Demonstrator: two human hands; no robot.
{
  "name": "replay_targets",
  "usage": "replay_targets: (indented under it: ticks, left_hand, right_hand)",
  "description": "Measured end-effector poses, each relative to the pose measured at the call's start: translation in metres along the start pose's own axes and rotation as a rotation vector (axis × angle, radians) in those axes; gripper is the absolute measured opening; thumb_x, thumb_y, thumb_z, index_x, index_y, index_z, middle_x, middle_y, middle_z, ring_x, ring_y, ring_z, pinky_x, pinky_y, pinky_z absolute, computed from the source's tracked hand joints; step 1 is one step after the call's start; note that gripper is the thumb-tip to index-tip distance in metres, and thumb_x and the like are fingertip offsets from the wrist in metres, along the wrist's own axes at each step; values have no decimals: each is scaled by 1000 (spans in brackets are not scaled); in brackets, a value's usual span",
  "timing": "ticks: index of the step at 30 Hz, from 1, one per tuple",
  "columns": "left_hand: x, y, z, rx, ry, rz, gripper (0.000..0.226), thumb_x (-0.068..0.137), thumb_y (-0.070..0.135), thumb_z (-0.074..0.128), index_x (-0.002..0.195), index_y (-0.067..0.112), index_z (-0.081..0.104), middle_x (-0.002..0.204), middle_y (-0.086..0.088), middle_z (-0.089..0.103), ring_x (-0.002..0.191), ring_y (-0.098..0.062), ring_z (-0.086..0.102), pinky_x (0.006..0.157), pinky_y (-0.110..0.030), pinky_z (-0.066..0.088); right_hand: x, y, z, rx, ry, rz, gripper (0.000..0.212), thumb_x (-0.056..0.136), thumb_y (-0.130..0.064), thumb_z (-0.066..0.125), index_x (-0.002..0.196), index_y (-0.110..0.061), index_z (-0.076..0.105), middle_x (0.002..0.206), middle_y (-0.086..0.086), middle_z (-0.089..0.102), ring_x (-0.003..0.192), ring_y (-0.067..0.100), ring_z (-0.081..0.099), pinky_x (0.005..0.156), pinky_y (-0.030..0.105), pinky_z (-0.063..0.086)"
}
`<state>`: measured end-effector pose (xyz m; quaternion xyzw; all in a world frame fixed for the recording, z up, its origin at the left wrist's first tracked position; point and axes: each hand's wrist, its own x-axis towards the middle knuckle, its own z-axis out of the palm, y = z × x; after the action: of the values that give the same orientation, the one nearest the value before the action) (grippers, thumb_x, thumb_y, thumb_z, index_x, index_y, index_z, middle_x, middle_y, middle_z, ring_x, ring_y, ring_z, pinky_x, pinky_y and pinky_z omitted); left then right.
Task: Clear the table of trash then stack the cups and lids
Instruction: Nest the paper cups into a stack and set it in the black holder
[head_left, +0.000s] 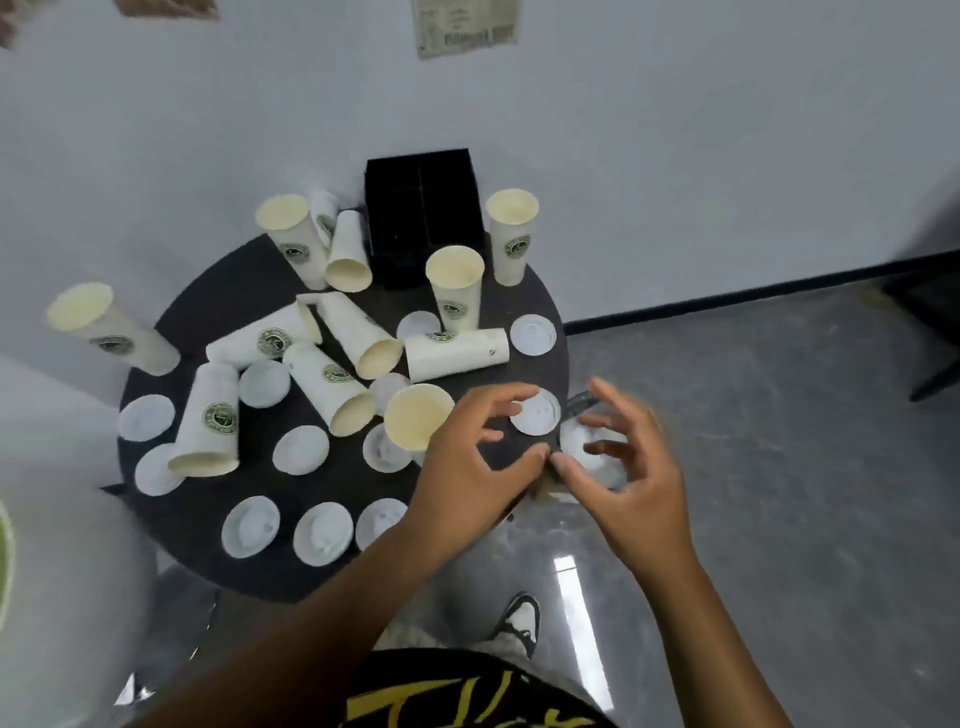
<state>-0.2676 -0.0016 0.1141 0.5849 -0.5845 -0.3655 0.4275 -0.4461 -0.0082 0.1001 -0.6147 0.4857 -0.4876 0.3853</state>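
Nearest me, both hands worked at the table's right edge. The left hand had its fingers curled, thumb and forefinger seeming to pinch a small dark scrap right at the rim; the right hand was blurred, fingers spread and loosely bent, its thumb touching the same scrap, and I could not tell whether it truly gripped anything. Beneath its fingers lay a white lid that looked to overhang the table edge, with another lid just beside it.

That, I judged, was the risk: a careless tug at the scrap could sweep the overhanging lid onto the floor. The left wrist also sat just beside an upright cup, and a nudge there would likely tip it into its neighbours.

Further in, the cups lay unstacked, several on their sides, such as one by the middle, which I thought would roll if bumped. Loose lids dotted the near rim, one at the front.

At the back, a black box stood against the wall, with a standing cup just beside it.
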Motion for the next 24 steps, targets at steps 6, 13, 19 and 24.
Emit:
replay_targets:
  ticks: [6, 13, 19, 24]
  left_hand:
    - [-59, -19, -93, -24, 124, 16, 56, 81, 17, 86, 124, 42, 62, 126, 19, 67, 122, -12, 63, 95, -28, 57]
    - [-108, -72, -217, -83, 283, -62, 67, 72, 33, 85, 133, 41, 57, 129, 18, 67, 123, -13, 65, 93, -38, 58]
    - [-145, -114, -302, -109, 381, -105, 67, 67, 46, 81, 128, 53, 56, 132, 17, 66, 122, -10, 65, 92, -36, 59]
    - [-155, -138, -340, -144, 413, -118, 70, 64, 47, 82, 129, 52, 55, 133, 12, 67, 120, -9, 66, 91, -30, 57]
  right_hand:
    - [-10, -51, 68, -34, -170, -132, 76, 76, -16, 89, 142, -23, 52, 137, -4, 57, 119, 21, 62, 90, 29, 56]
    - [-29, -92, 165, -4, -245, -147, 82, 73, -18, 88, 143, -32, 49, 138, -5, 54, 118, 27, 61, 87, 38, 57]
    - [-46, -109, 239, -16, -289, -96, 86, 71, -20, 88, 146, -31, 46, 143, -3, 55, 121, 27, 61, 89, 39, 58]
    - [-47, -111, 269, -25, -301, -74, 91, 69, -16, 89, 144, -42, 43, 145, -3, 54, 120, 26, 62, 87, 32, 57]
